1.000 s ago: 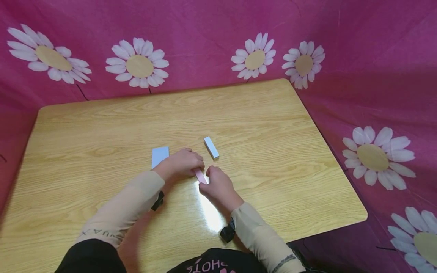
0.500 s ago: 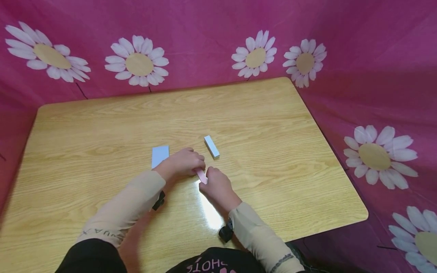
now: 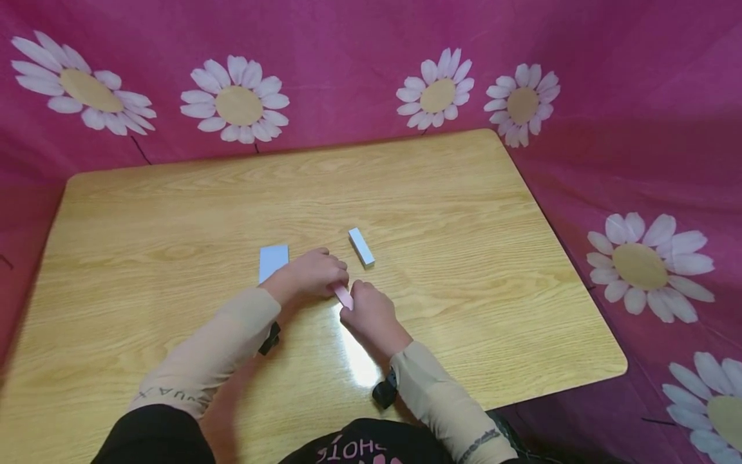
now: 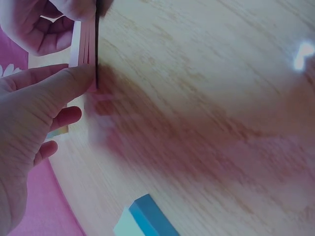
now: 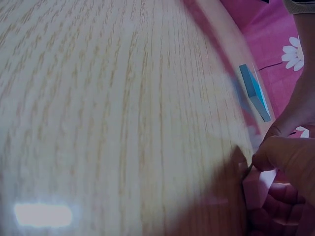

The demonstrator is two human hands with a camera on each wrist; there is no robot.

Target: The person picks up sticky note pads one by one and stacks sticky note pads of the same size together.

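Observation:
A narrow pink oblong stack (image 3: 343,296), apparently of paper, stands on edge on the table between both hands. Thin layers show along its side (image 4: 84,46) in the left wrist view. My left hand (image 3: 313,274) pinches its far end between thumb and fingers. At the near end my right hand (image 3: 373,316) grips it, thumb on top; the right wrist view shows the pink end face (image 5: 257,189) beside curled fingers. Just beyond the hands lies a narrow pale blue block (image 3: 362,247). A flat light blue rectangle (image 3: 272,261) lies behind the left wrist, partly hidden by it.
The wood-grain table (image 3: 464,258) has rounded corners and a bright light reflection near the right hand. A pink cloth (image 3: 348,38) with large white daisies hangs along its back and right side. Dark wrist cameras (image 3: 385,392) sit below both forearms.
Both hands keep their hold on the pink stack and have hardly moved. The whole head view has shifted slightly; the blue pieces lie where they were.

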